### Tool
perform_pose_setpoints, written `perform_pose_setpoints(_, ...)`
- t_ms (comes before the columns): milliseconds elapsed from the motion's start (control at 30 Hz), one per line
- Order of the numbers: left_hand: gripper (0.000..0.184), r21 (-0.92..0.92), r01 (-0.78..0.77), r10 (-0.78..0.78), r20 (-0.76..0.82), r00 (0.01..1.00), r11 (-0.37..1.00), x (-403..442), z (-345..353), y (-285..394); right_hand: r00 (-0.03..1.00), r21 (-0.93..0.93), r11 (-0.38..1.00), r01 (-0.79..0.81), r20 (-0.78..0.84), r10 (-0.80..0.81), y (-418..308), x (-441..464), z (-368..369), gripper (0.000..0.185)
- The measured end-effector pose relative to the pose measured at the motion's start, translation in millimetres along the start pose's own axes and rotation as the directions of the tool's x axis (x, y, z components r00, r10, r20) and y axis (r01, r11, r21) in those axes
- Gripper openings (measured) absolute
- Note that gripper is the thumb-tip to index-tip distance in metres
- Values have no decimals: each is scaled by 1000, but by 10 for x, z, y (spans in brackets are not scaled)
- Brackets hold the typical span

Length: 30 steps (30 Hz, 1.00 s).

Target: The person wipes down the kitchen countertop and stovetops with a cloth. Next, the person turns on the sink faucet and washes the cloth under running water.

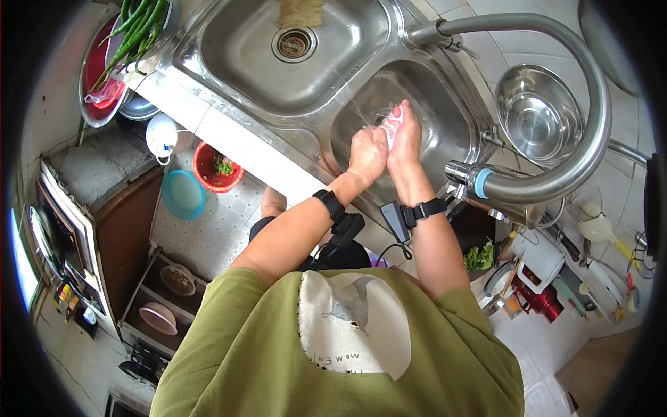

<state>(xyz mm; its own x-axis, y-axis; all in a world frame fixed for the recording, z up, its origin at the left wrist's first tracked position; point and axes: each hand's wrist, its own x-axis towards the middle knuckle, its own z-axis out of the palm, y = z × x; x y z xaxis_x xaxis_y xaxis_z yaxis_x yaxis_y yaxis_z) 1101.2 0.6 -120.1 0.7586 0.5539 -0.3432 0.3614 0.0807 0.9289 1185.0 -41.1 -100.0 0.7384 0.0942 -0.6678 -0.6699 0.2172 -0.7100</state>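
Note:
My left hand [368, 154] is closed in a fist over the smaller steel sink basin [445, 104], its knuckles up. Right beside it and touching it is my right hand [406, 135], its fingers held together and curled inward. Between the two hands shows something wet and whitish-pink [392, 125], perhaps foam or a small cloth; I cannot make out which. Water seems to splash in the basin around the hands. Both wrists wear black straps, with a small grey device on the right one.
A curved steel faucet [603, 104] arches on the right, near a steel bowl [540, 115]. The larger basin [243, 52] lies at upper left. Green chili peppers [139, 31] sit in a bowl beyond it. On the floor stand a red basin [201, 174] and a blue basin [183, 194].

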Motion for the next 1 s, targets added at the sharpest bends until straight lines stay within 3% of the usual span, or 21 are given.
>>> perform_pose_setpoints(67, 44, 60, -63, 64, -7, 998, 996, -11, 5, -10, 1000, -11, 1000, -4, 22, 4, 0, 47, -95, 31)
perform_pose_setpoints(133, 43, 35, 88, -90, 88, 992, 996, -33, 7, -3, 967, 11, 982, -190, 177, 185, -46, 146, -242, 31)
perform_pose_setpoints(200, 34, 92, 0, -10, 110, 994, 996, -20, 14, -40, 966, -34, 981, -194, 170, 196, 62, 340, -465, 32)
perform_pose_setpoints(233, 29, 70, 6, -11, 73, 997, 998, -30, -22, 44, 989, -483, 863, 148, 73, -128, 80, 313, -502, 34)
perform_pose_setpoints(267, 27, 48, 14, -16, 38, 999, 999, -42, -46, 55, 886, -825, 447, 346, 131, -445, 82, 224, -512, 40)
perform_pose_setpoints(333, 19, -199, 243, -240, 37, 970, 950, 105, -101, -29, 893, -888, 340, 311, 150, -425, 85, -151, -367, 42)
perform_pose_setpoints(367, 18, -473, 365, -309, 194, 931, 802, 182, -129, -151, 866, -862, 302, 406, 258, -428, 86, -427, -231, 37)
perform_pose_setpoints(400, 17, -672, 480, -311, 366, 877, 563, 273, -157, -274, 822, -834, 255, 489, 343, -455, 165, -585, -122, 31)
perform_pose_setpoints(433, 19, -737, 490, -231, 433, 871, 466, 290, -180, -285, 749, -786, 243, 568, 373, -548, 258, -540, -100, 28)
perform_pose_setpoints(467, 22, -581, 361, -185, 340, 922, 730, 255, -92, -334, 665, -733, 221, 643, 393, -635, 300, -458, -97, 26)
perform_pose_setpoints(500, 25, -344, 218, -137, 243, 960, 913, 218, -4, -382, 730, -797, 186, 575, 396, -557, 158, -271, -163, 24)
perform_pose_setpoints(533, 25, -581, 514, -448, 268, 853, 631, 108, 14, -70, 830, -892, 143, 428, 326, -453, 5, -74, -189, 24)
perform_pose_setpoints(600, 27, -605, 547, -447, 326, 833, 578, 151, 14, -85, 832, -912, -16, 409, 380, -405, -88, 23, -147, 27)
perform_pose_setpoints(633, 27, -642, 520, -400, 340, 851, 563, 200, -19, -6, 829, -913, -18, 408, 378, -413, -165, 83, -132, 27)
perform_pose_setpoints(700, 28, -657, 521, -318, 413, 853, 544, 258, -113, 22, 764, -764, 274, 584, 403, -504, -333, 163, -146, 29)
perform_pose_setpoints(733, 28, -660, 516, -314, 410, 856, 546, 279, -146, 83, 814, -759, 400, 514, 283, -508, -491, 275, -157, 31)
perform_pose_setpoints(767, 28, -653, 557, -348, 435, 831, 513, 256, -206, 179, 767, -654, 468, 594, 286, -574, -686, 390, -182, 36)
perform_pose_setpoints(800, 28, -643, 599, -383, 462, 800, 476, 204, -257, 250, 818, -525, 641, 561, 228, -529, -936, 382, -71, 41)
perform_pose_setpoints(867, 28, -646, 619, -399, 476, 784, 447, 157, -261, 228, 854, -441, 732, 520, 262, -449, -1336, 383, 118, 44)
perform_pose_setpoints(1000, 29, -539, 625, -422, 462, 780, 565, 91, -187, -46, 856, -529, 680, 507, 217, -469, -1563, 628, 248, 45)
